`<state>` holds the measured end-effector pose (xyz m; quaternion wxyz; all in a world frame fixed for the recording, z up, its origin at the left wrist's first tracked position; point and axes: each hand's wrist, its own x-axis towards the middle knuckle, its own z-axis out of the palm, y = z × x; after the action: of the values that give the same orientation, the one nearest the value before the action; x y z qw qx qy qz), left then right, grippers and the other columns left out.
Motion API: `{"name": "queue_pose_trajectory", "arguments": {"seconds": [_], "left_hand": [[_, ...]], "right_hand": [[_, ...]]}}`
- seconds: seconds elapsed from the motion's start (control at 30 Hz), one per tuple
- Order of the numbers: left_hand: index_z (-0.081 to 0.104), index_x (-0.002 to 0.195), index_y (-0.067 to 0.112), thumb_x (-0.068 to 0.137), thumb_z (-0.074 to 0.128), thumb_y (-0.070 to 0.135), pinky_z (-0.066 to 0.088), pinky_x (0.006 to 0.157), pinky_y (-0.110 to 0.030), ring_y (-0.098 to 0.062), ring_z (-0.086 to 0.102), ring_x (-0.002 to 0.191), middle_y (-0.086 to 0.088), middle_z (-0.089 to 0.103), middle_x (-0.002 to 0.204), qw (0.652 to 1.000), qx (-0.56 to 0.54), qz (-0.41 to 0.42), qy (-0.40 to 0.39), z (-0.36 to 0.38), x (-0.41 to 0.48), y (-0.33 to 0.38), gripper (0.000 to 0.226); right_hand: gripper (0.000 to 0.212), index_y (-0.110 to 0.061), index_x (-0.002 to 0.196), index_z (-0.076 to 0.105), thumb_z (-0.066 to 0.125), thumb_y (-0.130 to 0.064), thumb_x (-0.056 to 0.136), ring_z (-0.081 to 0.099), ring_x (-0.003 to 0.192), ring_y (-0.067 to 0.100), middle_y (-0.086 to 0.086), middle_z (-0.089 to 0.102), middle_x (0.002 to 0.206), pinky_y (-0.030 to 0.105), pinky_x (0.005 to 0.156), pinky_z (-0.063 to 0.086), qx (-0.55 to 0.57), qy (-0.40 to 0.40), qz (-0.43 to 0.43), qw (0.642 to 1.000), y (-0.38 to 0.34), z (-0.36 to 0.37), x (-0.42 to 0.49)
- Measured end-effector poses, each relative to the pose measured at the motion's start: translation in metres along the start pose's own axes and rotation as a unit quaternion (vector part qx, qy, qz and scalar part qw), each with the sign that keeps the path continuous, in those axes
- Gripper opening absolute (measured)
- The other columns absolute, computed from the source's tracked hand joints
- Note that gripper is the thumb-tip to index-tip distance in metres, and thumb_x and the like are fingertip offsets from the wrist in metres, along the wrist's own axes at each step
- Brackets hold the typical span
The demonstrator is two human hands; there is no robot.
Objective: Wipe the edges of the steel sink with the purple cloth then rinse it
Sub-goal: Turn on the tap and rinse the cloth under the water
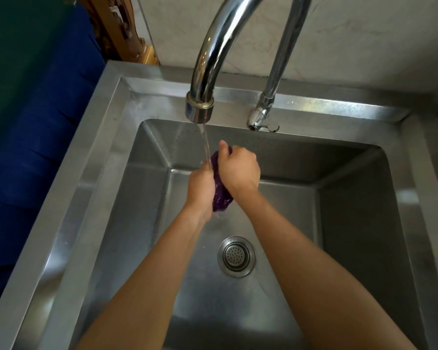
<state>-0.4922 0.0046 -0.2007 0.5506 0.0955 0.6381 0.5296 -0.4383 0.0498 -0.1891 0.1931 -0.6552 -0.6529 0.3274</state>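
The purple cloth is bunched into a wad and held over the basin of the steel sink. My left hand grips its lower left side. My right hand grips its upper part from the right. A thin stream of water runs from the tap spout down onto the cloth between my hands. Water drips from the cloth's lower end. Most of the cloth is hidden by my fingers.
The drain strainer sits in the basin floor below my hands. The tap's lever and base stand on the back rim at the right. A blue fabric surface lies left of the sink. A pale wall rises behind.
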Motion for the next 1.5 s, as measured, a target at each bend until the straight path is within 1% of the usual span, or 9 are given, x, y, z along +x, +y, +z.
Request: {"name": "queue_pose_trajectory", "arguments": {"seconds": [0.1, 0.4, 0.57, 0.67, 0.83, 1.03, 1.17, 1.4, 1.5], "left_hand": [[0.064, 0.071, 0.027, 0.092, 0.045, 0.047, 0.051, 0.073, -0.027, -0.012, 0.064, 0.075, 0.004, 0.066, 0.074, 0.993, 0.093, 0.068, 0.011, -0.005, -0.006, 0.005, 0.034], [0.057, 0.104, 0.022, 0.092, 0.054, 0.029, 0.046, 0.057, -0.006, -0.004, 0.060, 0.082, 0.004, 0.063, 0.096, 0.979, 0.138, 0.144, 0.039, -0.049, 0.011, -0.007, 0.015], [0.032, 0.140, 0.030, 0.090, 0.049, 0.048, 0.048, 0.078, -0.036, -0.021, 0.051, 0.118, -0.001, 0.050, 0.133, 0.996, 0.085, 0.023, 0.022, -0.051, 0.012, -0.017, 0.056], [0.055, 0.125, 0.021, 0.076, 0.042, 0.074, 0.055, 0.069, -0.046, -0.034, 0.059, 0.106, -0.014, 0.059, 0.120, 0.978, -0.113, -0.150, -0.089, -0.053, 0.007, -0.014, 0.074], [0.074, 0.070, 0.017, 0.088, 0.043, 0.057, 0.051, 0.071, -0.036, -0.020, 0.071, 0.070, -0.007, 0.073, 0.074, 0.961, -0.215, -0.118, -0.127, -0.045, 0.009, -0.002, 0.054], [0.059, 0.120, 0.012, 0.090, 0.049, 0.045, 0.050, 0.085, -0.048, -0.030, 0.066, 0.100, -0.015, 0.066, 0.114, 0.951, -0.271, -0.096, -0.116, -0.043, 0.014, -0.006, 0.046], [0.068, 0.102, 0.011, 0.092, 0.046, 0.038, 0.047, 0.089, -0.045, -0.027, 0.068, 0.093, -0.013, 0.071, 0.101, 0.950, -0.262, -0.069, -0.155, -0.034, 0.006, -0.006, 0.037], [0.075, 0.070, 0.016, 0.088, 0.052, 0.028, 0.056, 0.076, -0.032, -0.018, 0.069, 0.075, -0.003, 0.074, 0.077, 0.977, -0.152, -0.024, -0.147, -0.053, 0.013, 0.005, 0.032], [0.062, 0.116, 0.012, 0.078, 0.066, 0.046, 0.052, 0.091, -0.042, -0.024, 0.066, 0.101, -0.012, 0.067, 0.114, 0.990, -0.095, -0.037, -0.101, -0.054, 0.020, 0.003, 0.051]], "right_hand": [[0.050, -0.009, 0.079, 0.062, 0.034, -0.047, 0.096, 0.062, 0.081, 0.031, 0.014, 0.066, 0.083, 0.036, 0.070, 0.047, 0.051, -0.028, 0.019, 0.998, 0.014, 0.000, 0.005], [0.042, -0.002, 0.076, 0.054, 0.047, -0.039, 0.094, 0.048, 0.062, 0.017, 0.003, 0.050, 0.063, 0.033, 0.064, 0.042, 0.195, -0.135, -0.011, 0.971, 0.037, -0.012, -0.006], [0.015, -0.009, 0.088, 0.058, 0.055, -0.023, 0.092, 0.049, 0.069, 0.011, -0.003, 0.054, 0.075, 0.014, 0.067, 0.038, 0.173, -0.104, -0.165, 0.966, 0.027, -0.012, -0.021], [0.017, -0.004, 0.090, 0.061, 0.060, -0.020, 0.086, 0.047, 0.079, 0.007, 0.002, 0.053, 0.085, 0.012, 0.076, 0.037, 0.153, -0.135, -0.291, 0.935, 0.032, -0.011, -0.028], [0.027, -0.016, 0.098, 0.067, 0.068, -0.032, 0.076, 0.046, 0.093, 0.016, 0.003, 0.062, 0.103, 0.035, 0.084, 0.040, 0.011, -0.131, -0.392, 0.911, 0.067, -0.009, -0.044], [0.061, -0.022, 0.129, 0.047, 0.058, -0.053, 0.078, 0.042, 0.122, 0.016, -0.003, 0.042, 0.128, 0.026, 0.106, 0.033, 0.169, -0.135, -0.075, 0.973, 0.078, -0.004, -0.054], [0.049, -0.018, 0.135, 0.041, 0.039, -0.046, 0.094, 0.057, 0.118, 0.024, 0.008, 0.053, 0.134, 0.048, 0.101, 0.045, 0.419, -0.197, 0.148, 0.874, 0.058, 0.003, -0.047], [0.036, -0.010, 0.122, 0.053, 0.059, -0.025, 0.090, 0.062, 0.103, 0.023, 0.010, 0.062, 0.115, 0.040, 0.094, 0.051, 0.287, -0.127, 0.098, 0.944, 0.040, -0.005, -0.032], [0.029, -0.012, 0.116, 0.058, 0.060, -0.021, 0.089, 0.061, 0.104, 0.022, 0.007, 0.063, 0.112, 0.043, 0.096, 0.049, 0.255, -0.103, -0.021, 0.961, 0.030, -0.008, -0.032]]}}
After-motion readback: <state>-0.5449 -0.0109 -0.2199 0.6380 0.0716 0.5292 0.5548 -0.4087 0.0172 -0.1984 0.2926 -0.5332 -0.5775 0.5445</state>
